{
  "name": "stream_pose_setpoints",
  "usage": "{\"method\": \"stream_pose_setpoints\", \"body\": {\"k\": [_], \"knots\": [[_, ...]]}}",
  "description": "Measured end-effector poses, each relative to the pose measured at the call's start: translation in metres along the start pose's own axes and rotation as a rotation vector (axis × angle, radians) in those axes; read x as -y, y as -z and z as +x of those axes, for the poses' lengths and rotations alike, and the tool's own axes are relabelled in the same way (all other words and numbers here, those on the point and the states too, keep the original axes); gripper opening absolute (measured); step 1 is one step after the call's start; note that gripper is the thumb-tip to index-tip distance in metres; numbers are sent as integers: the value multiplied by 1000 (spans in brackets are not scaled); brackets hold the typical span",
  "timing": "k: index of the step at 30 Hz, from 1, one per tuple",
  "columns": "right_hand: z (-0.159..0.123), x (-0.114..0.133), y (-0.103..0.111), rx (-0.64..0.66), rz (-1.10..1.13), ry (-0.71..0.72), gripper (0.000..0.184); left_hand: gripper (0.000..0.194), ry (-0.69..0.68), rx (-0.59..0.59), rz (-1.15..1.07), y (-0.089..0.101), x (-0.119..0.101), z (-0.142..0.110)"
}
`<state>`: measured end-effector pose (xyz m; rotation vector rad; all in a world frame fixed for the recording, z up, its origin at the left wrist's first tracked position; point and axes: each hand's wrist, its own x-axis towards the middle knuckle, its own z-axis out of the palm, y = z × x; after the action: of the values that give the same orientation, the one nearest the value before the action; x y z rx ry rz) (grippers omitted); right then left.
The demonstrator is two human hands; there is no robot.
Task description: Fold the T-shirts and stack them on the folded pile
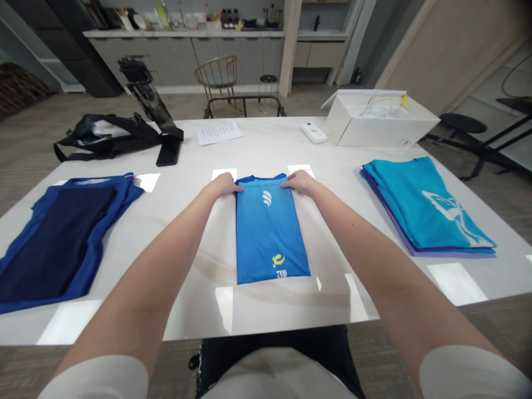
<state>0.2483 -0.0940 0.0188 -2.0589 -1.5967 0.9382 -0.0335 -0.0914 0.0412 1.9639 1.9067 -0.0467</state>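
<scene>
A folded blue T-shirt (268,233) with a white logo and a small yellow mark lies flat at the middle of the white table (257,149). My left hand (224,184) and my right hand (301,183) sit at its two upper corners by the collar, fingers over the fabric. To the left lies a royal-blue garment (62,244) with a dark navy panel. On the right, a folded teal shirt (424,210) with a white print rests on purple cloth. Neither hand touches these.
At the far side of the table lie a sheet of paper (218,133), a white handheld device (313,133), a black phone (168,152) and a black bag (112,136). An open white box (380,119) sits at the back right. A gold chair (218,80) stands beyond.
</scene>
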Motion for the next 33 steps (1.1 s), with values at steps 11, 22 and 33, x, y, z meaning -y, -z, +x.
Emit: {"method": "stream_pose_setpoints", "body": {"k": [11,22,33], "knots": [[-23,0,6,-53,-42,275,19,27,-62,-72,133,-4,-15,-7],[-121,-7,52,-293,-54,494,17,33,-247,-442,336,25,-94,-120],[-248,-66,160,-666,-25,342,19,30,-567,-515,249,56,-234,-213]]}}
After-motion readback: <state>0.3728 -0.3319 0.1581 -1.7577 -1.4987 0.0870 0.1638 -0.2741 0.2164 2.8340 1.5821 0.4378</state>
